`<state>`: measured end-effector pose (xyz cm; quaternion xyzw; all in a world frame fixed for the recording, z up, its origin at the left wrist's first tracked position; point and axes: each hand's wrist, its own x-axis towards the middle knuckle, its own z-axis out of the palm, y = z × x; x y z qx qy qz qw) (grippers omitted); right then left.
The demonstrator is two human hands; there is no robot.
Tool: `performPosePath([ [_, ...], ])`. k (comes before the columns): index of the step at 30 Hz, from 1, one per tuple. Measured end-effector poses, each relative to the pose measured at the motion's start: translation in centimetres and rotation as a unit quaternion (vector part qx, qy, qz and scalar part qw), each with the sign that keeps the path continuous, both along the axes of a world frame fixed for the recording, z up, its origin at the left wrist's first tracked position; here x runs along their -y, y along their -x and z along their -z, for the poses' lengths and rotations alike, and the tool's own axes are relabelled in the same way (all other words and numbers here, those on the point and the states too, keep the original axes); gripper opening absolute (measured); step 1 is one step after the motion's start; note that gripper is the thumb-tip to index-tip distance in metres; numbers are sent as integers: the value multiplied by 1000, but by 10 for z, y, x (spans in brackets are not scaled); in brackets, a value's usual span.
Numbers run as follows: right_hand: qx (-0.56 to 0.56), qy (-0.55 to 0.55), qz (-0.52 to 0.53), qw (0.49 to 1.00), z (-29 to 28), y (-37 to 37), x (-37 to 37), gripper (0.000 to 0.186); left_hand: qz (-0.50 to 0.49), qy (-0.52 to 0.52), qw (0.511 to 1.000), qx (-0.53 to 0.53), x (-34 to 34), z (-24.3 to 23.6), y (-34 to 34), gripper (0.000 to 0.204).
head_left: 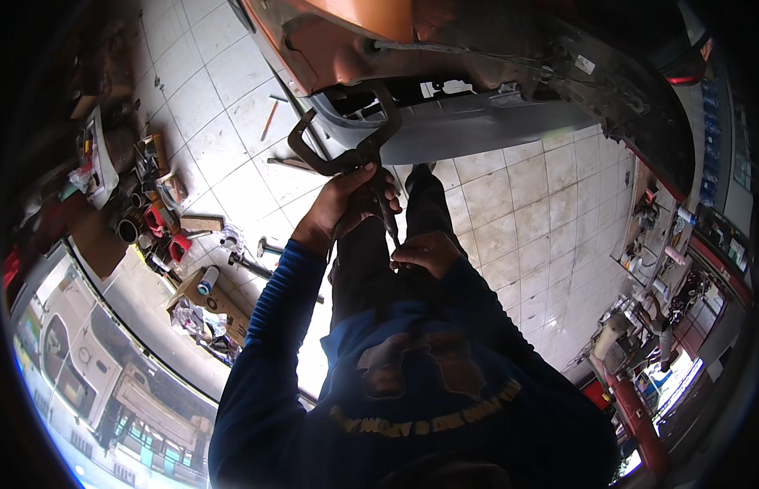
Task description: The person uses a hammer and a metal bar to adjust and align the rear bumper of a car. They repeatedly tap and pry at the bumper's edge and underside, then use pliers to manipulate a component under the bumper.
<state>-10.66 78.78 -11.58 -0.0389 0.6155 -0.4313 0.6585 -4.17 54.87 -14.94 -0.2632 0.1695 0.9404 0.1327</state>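
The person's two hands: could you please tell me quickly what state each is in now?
Left hand: closed, holding the dark clamp by its body.
Right hand: closed on the clamp's lower end.

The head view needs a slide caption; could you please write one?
The person's left hand grips a dark, two-pronged metal clamp, the right hand at its lower end, beside an orange car panel.

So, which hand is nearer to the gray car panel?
Left hand: it grips the clamp near the panel; the right hand is farther back, at the clamp's lower end.
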Motion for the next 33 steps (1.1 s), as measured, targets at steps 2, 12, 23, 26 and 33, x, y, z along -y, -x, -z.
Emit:
performPosePath([
  [2,-61,-27,-30,997,-1,0,3,22,-4,-8,1000,5,0,1,-1,38],
  [12,174,26,54,983,4,0,-5,31,-19,-30,999,1,2,-1,-1,35],
  [23,63,31,17,997,11,-9,-6,30,15,7,1000,17,7,-15,1,56],
  [26,60,24,25,998,6,-5,-4,28,20,-12,1000,6,5,-13,3,51],
  [33,-150,-54,-51,986,7,-12,7,29,-4,0,1000,22,3,-12,5,40],
])
